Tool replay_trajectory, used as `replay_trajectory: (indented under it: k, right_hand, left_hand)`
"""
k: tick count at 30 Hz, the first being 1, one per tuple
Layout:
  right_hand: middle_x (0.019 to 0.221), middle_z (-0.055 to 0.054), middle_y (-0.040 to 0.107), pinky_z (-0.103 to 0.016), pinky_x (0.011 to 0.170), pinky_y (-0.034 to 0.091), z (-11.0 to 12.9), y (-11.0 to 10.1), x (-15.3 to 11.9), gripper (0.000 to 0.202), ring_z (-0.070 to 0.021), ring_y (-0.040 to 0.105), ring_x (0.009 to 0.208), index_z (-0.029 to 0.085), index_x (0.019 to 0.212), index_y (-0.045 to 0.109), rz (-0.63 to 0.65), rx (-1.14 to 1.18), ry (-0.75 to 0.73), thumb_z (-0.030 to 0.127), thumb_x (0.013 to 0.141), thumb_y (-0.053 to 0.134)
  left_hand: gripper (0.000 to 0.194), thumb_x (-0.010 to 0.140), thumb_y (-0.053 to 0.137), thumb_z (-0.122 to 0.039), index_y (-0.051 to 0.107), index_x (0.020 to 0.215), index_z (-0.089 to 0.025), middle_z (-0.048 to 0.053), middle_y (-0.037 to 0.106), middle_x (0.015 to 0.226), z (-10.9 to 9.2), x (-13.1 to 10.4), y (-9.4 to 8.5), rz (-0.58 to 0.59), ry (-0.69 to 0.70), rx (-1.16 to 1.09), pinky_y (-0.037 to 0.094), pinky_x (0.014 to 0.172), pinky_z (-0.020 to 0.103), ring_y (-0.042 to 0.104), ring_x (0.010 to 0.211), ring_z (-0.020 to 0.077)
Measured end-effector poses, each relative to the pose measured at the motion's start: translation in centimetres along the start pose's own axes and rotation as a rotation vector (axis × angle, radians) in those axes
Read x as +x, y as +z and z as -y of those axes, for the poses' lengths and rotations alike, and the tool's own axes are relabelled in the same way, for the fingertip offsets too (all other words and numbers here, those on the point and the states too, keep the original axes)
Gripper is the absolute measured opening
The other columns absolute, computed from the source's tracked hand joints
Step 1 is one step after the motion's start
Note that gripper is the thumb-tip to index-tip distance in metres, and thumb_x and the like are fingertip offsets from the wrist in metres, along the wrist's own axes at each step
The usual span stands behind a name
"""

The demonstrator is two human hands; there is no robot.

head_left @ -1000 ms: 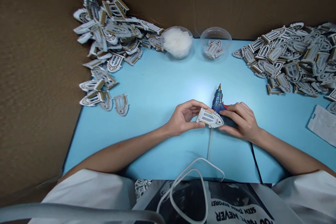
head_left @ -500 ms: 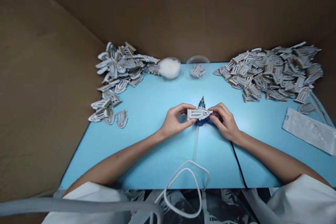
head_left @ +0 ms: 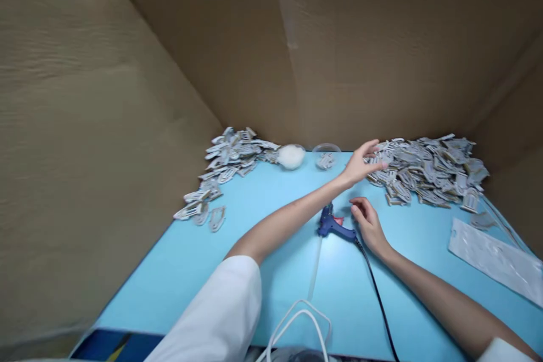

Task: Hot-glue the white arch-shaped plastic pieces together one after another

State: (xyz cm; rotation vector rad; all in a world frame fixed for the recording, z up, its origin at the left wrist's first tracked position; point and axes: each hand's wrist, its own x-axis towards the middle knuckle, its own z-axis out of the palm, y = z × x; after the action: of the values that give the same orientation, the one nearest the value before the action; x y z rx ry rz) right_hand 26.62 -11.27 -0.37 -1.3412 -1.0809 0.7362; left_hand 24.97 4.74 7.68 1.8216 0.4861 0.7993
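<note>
My left hand (head_left: 362,165) is stretched out to the near left edge of the right-hand pile of small grey-white boat-shaped pieces (head_left: 424,172). Its thumb and fingers are apart, with nothing visible between them. Closer to me, my right hand (head_left: 368,225) hovers beside a blue hot glue gun (head_left: 333,226). Those fingers are loosely bent, a gap shows before the thumb, and I see nothing in them. The glue gun lies on the blue tabletop with its red trigger showing, a clear glue stick coming out of its back and a black cord at its handle.
Another pile of the same pieces (head_left: 233,155) lies at the back left. Between the piles stand a clear bowl of white fluff (head_left: 291,156) and a clear bowl with some pieces (head_left: 326,157). A plastic pouch (head_left: 496,260) lies right. Cardboard walls (head_left: 318,68) surround the table.
The boat-shaped piece that both hands held over the glue gun is no longer in them. My left hand has reached forward and right to the pile; my right hand has drawn slightly away. The view has tilted up.
</note>
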Motion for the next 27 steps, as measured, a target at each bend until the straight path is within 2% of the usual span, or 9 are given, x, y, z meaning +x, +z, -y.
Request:
replay_trajectory:
  k: [3,6,8,11,13,17,21,24,27]
  right_hand:
    - [0.086,-0.001,0.065,-0.031,0.068,0.044,-0.5,-0.2,0.0,0.035,-0.0180,0.053,0.072,0.021,0.107,0.066,0.005,-0.008,0.012,0.055,0.097,0.063]
    - [0.084,-0.001,0.064,-0.031,0.066,0.045,-1.1,-0.2,0.0,0.035,-0.0186,0.055,0.071,0.021,0.108,0.067,0.035,-0.035,0.022,0.054,0.096,0.066]
    - [0.084,-0.001,0.064,-0.031,0.066,0.045,-1.2,-0.2,-0.1,0.034,-0.0191,0.056,0.071,0.021,0.109,0.066,0.058,-0.068,0.010,0.053,0.097,0.066]
    - [0.085,-0.001,0.064,-0.032,0.067,0.047,-0.9,-0.1,-0.1,0.030,-0.0197,0.058,0.072,0.022,0.112,0.065,0.093,-0.160,-0.057,0.050,0.100,0.063]
    - [0.087,-0.002,0.065,-0.033,0.070,0.048,-0.5,0.1,0.1,0.025,-0.0203,0.060,0.075,0.023,0.113,0.065,0.116,-0.251,-0.157,0.046,0.102,0.062]
    - [0.093,-0.005,0.066,-0.035,0.076,0.050,1.1,0.7,1.8,0.017,-0.0222,0.063,0.082,0.023,0.114,0.064,0.179,-0.486,-0.435,0.036,0.106,0.057]
    - [0.105,-0.011,0.071,-0.041,0.085,0.050,3.2,2.1,6.0,0.021,-0.0281,0.066,0.096,0.020,0.117,0.065,0.338,-0.881,-0.671,0.030,0.108,0.049]
    - [0.115,-0.015,0.072,-0.041,0.088,0.051,4.8,4.4,10.8,0.026,-0.0304,0.066,0.104,0.019,0.121,0.068,0.458,-1.131,-0.674,0.023,0.105,0.049]
    - [0.117,-0.016,0.072,-0.041,0.094,0.050,5.9,7.7,16.0,0.031,-0.0310,0.065,0.109,0.018,0.123,0.072,0.460,-1.181,-0.659,0.015,0.102,0.049]
  left_hand:
    - [0.062,0.087,0.080,-0.026,0.062,0.147,-0.020,0.014,0.070,0.143,1.4,-4.6,-4.6,-0.026,0.061,0.325,0.058,0.091,0.031,0.070,0.121,0.0254]
    - [0.037,0.085,0.075,-0.018,0.077,0.121,-0.022,0.008,0.077,0.129,2.0,-10.5,-11.9,-0.165,-0.021,0.544,0.056,0.101,0.037,0.069,0.120,0.0254]
    - [0.020,0.087,0.066,-0.015,0.080,0.100,-0.021,0.009,0.079,0.113,1.8,-14.2,-17.3,-0.304,-0.118,0.708,0.050,0.111,0.046,0.069,0.116,0.0280]
    - [0.021,0.089,0.059,-0.016,0.079,0.095,-0.020,0.013,0.077,0.111,1.5,-19.1,-24.2,-0.537,-0.296,0.918,0.042,0.115,0.060,0.062,0.120,0.0367]
    - [0.024,0.089,0.057,-0.017,0.078,0.099,-0.019,0.016,0.074,0.115,1.6,-21.7,-27.2,-0.645,-0.407,1.007,0.042,0.112,0.063,0.058,0.123,0.0401]
    - [0.028,0.090,0.058,-0.022,0.079,0.108,-0.016,0.021,0.064,0.133,2.5,-24.8,-29.8,-0.749,-0.526,1.080,0.040,0.109,0.063,0.049,0.131,0.0458]
    - [0.044,0.092,0.062,-0.035,0.073,0.130,-0.015,0.023,0.052,0.153,3.7,-25.7,-31.9,-0.720,-0.611,1.154,0.039,0.108,0.063,0.043,0.136,0.0492]
    - [0.054,0.094,0.063,-0.045,0.067,0.142,-0.020,0.019,0.054,0.157,4.7,-26.0,-33.5,-0.624,-0.610,1.146,0.040,0.104,0.060,0.043,0.136,0.0489]
    - [0.067,0.089,0.071,-0.052,0.063,0.146,-0.019,0.018,0.061,0.152,5.5,-26.1,-34.3,-0.576,-0.578,1.100,0.038,0.102,0.056,0.046,0.133,0.0482]
